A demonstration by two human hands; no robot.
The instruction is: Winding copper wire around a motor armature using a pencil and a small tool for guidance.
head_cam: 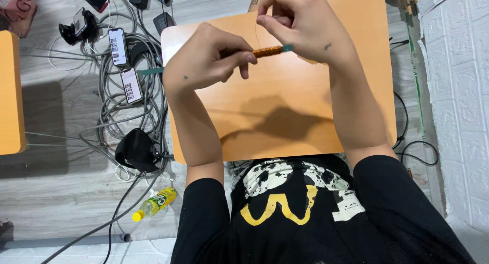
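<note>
Above an orange tabletop (285, 116) my left hand (209, 58) grips a thin green stick (153, 70), whose left end pokes out past my wrist. Orange thread is wound in a tight coil (267, 51) around the stick near its right end. My right hand (300, 22) pinches the thin orange thread just above the coil, its fingers curled close to the stick's right tip. Both hands are raised off the table and cast a shadow on it.
On the floor at left lie a tangle of grey cables (127, 106), two lit phones (118, 46) (131, 85), a black pouch (136, 150) and a yellow-green bottle (155, 203). Another orange table edge (10, 91) is at far left. A white brick wall (458, 91) is at right.
</note>
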